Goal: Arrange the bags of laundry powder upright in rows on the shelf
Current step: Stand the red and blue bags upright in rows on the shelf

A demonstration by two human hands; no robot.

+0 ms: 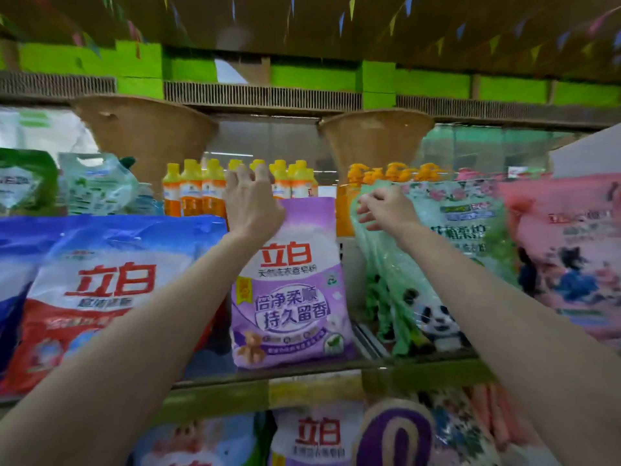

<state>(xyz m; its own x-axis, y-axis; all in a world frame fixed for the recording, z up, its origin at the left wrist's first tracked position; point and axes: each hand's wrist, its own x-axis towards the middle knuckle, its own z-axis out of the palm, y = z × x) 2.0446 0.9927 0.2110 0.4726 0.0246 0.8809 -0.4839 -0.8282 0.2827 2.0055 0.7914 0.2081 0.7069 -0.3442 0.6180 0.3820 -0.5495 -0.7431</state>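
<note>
A purple laundry powder bag stands upright at the middle of the shelf. My left hand reaches over its top left corner, fingers curled behind the top edge. To the right stand green bags with a panda print, leaning a little. My right hand pinches the top edge of the front green bag. A large blue, white and red bag leans at the left, under my left forearm. A pink bag stands at the far right.
Orange bottles with yellow caps stand in a row behind the bags. Pale green refill pouches sit at the back left. More bags fill the shelf below. A gap lies between the purple and green bags.
</note>
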